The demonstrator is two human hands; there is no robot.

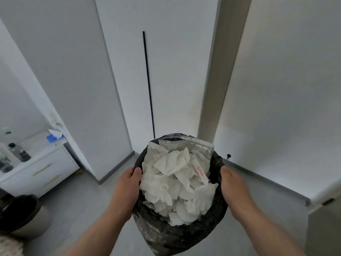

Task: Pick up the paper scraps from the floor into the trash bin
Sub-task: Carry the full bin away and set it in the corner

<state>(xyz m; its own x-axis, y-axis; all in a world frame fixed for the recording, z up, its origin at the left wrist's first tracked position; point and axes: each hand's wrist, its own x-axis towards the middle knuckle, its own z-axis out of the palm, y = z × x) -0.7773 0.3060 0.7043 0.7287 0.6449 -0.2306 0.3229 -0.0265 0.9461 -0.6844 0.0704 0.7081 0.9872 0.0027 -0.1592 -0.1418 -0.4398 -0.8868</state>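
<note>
Left grip [129,182] and right grip [232,186] each clasp the trash bin [177,235] rim; I judge pickup nearly done: paper scraps [175,182] heaped inside, none on visible floor [92,209].

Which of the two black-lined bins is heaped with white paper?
The bin held between the left hand and right hand: white paper scraps rise above its rim. The other bin, on the floor at lower left, shows only dark liner.
</note>
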